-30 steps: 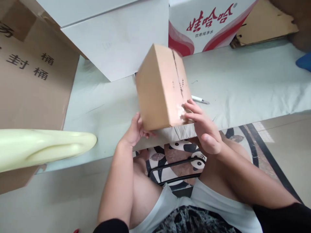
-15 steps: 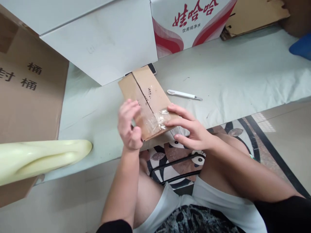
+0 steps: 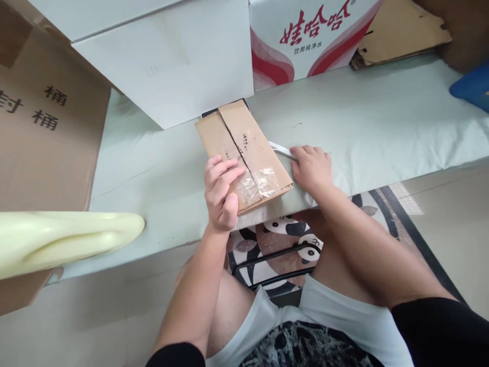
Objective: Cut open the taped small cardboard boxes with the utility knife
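A small brown cardboard box [image 3: 254, 145] lies slanted on the cloth-covered surface, its top seam dark and clear tape across the near end. My left hand [image 3: 222, 191] is on the box's left side, fingers bent over the top face and thumb near the front corner, steadying it. Just right of the box, my right hand [image 3: 312, 165] is closed around a white craft knife [image 3: 280, 149]. The knife's rear end points toward the box; its blade end is hidden under the hand.
A large white box [image 3: 164, 66] stands behind, with a flat dark-edged object [image 3: 209, 112] partly under the cardboard box. A red-and-white carton [image 3: 305, 46] is beside it. At left are a big brown carton [image 3: 49, 163] and a pale yellow smooth object [image 3: 76, 237]. A blue object [image 3: 471, 89] sits far right.
My right hand has left the box's near right corner, moved right and closed on the craft knife. My left hand's fingers have come down onto the box's top.
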Action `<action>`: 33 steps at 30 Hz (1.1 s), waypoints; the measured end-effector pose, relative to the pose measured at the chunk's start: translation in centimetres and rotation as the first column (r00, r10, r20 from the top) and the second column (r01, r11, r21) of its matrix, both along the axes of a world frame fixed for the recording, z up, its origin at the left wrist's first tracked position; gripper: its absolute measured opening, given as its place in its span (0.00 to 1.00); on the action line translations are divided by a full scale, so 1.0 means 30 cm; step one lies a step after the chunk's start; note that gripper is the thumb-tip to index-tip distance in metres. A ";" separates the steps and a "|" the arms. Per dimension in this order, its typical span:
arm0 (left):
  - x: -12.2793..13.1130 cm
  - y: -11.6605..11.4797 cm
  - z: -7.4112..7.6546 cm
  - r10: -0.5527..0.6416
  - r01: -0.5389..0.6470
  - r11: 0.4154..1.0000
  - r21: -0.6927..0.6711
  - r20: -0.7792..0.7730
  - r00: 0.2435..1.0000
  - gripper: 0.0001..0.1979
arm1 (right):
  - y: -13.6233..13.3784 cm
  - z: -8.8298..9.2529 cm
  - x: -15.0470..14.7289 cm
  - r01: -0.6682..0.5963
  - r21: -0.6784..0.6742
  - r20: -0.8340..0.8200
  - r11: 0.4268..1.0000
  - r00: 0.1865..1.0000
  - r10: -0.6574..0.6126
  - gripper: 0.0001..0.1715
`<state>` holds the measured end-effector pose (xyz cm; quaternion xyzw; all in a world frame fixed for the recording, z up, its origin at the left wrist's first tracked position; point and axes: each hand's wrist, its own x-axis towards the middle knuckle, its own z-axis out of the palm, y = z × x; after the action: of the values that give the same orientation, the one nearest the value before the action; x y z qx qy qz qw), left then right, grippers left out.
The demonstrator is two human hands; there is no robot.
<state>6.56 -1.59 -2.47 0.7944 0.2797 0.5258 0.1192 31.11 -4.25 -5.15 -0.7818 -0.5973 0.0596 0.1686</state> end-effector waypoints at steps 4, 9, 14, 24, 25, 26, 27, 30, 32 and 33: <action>0.002 0.001 -0.001 -0.001 0.001 1.000 0.021 0.004 1.000 0.23 | -0.007 0.019 0.019 0.069 -0.011 -0.171 0.998 0.983 -0.070 0.20; 0.007 0.009 -0.007 -0.047 0.044 0.996 0.073 0.049 0.998 0.20 | 0.001 0.048 0.085 0.291 0.271 -0.836 0.918 0.543 0.075 0.25; 0.015 0.009 -0.006 -0.064 0.058 0.995 0.085 0.081 0.995 0.20 | -0.007 0.242 0.023 0.318 0.472 -0.871 0.822 0.310 0.381 0.14; 0.013 -0.004 0.003 -0.045 0.042 0.998 0.048 0.054 0.998 0.21 | -0.113 0.417 -0.183 0.120 0.640 -0.698 0.759 0.505 0.508 0.05; 0.014 -0.004 0.002 -0.042 0.039 0.998 0.049 0.059 0.997 0.21 | -0.120 0.405 -0.188 0.090 0.602 -0.711 0.793 0.514 0.481 0.08; 0.015 -0.005 0.001 -0.041 0.038 0.998 0.048 0.064 0.997 0.20 | -0.125 0.394 -0.192 0.067 0.568 -0.723 0.821 0.517 0.458 0.11; 0.016 -0.005 0.001 -0.043 0.040 0.998 0.044 0.069 0.997 0.20 | -0.127 0.386 -0.195 0.050 0.541 -0.734 0.839 0.516 0.442 0.12; 0.017 -0.007 0.001 -0.054 0.051 0.998 0.036 0.084 0.995 0.20 | -0.126 0.377 -0.203 0.009 0.502 -0.740 0.865 0.523 0.424 0.11; 0.017 -0.009 0.001 -0.051 0.048 0.998 0.037 0.084 0.995 0.20 | -0.123 0.375 -0.207 -0.056 0.483 -0.713 0.874 0.554 0.429 0.09; 0.017 -0.009 0.001 -0.048 0.045 0.998 0.039 0.081 0.996 0.21 | -0.121 0.374 -0.209 -0.087 0.474 -0.695 0.876 0.573 0.433 0.09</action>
<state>7.08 -1.86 -2.44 0.7806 0.2462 0.5601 0.1279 24.86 -7.89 6.07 -0.5266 -0.5722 0.3001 0.5524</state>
